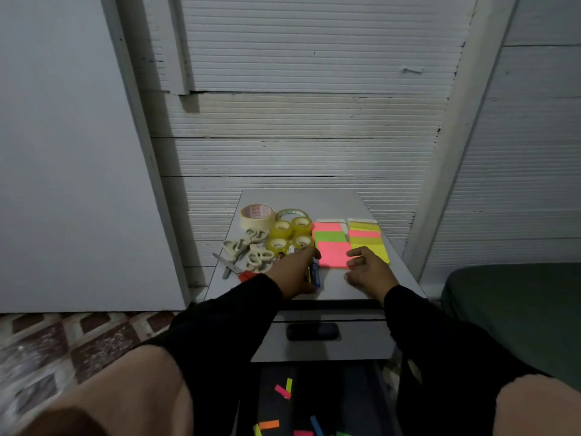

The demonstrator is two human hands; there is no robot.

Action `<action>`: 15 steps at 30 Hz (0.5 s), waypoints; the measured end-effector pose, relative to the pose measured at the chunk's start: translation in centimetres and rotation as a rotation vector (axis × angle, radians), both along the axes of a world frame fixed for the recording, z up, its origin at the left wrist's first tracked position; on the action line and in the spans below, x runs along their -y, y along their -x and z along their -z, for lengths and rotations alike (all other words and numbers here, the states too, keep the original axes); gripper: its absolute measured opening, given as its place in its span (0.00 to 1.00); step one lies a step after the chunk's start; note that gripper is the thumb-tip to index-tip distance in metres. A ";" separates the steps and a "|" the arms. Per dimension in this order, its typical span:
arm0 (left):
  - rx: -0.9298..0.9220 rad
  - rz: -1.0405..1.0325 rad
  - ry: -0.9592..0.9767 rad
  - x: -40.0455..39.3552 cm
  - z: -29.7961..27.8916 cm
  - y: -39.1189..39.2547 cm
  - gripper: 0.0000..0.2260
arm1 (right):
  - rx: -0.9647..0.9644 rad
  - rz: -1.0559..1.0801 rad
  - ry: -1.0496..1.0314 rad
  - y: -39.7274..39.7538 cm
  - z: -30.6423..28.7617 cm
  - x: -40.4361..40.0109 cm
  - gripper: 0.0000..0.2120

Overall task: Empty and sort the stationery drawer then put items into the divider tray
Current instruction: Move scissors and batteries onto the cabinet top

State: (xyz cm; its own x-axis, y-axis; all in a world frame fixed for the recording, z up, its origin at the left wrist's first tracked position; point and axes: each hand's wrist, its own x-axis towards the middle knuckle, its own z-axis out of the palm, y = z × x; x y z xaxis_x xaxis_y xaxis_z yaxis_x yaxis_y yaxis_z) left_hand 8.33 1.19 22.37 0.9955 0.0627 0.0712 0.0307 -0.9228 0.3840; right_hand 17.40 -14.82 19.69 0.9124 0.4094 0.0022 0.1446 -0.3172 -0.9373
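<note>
left grip (294, 273): fingers curled on blue pens (315, 272), left of pink pad (334, 254)
right grip (366, 269): loose, holding nothing, touching pad
risk: pens roll off worktop (345, 287) edge

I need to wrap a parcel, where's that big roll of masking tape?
In the head view, the masking tape roll stands at the cabinet top's back left, beside the clear tape rolls, behind the scissors.

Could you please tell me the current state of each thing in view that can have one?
Lower drawer: pulled open, loose coloured paper tabs inside.
Upper drawer: slightly out.
Left hand: holds pens on the cabinet top.
Right hand: fingers relaxed, rests beside the pink sticky pad.
Tape rolls: grouped flat.
Scissors: lying closed.
</note>
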 end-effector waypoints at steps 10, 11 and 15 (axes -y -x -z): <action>-0.049 0.027 -0.337 -0.3 -0.4 -1.8 0.21 | 0.065 0.004 0.036 0.0 0.0 1.9 0.19; -0.040 0.035 -0.358 -0.3 -0.4 -1.7 0.20 | 0.069 0.004 0.040 0.1 0.0 1.8 0.19; -0.015 0.038 -0.463 -0.1 -0.4 -1.3 0.21 | 0.070 0.003 0.051 0.2 0.0 1.7 0.20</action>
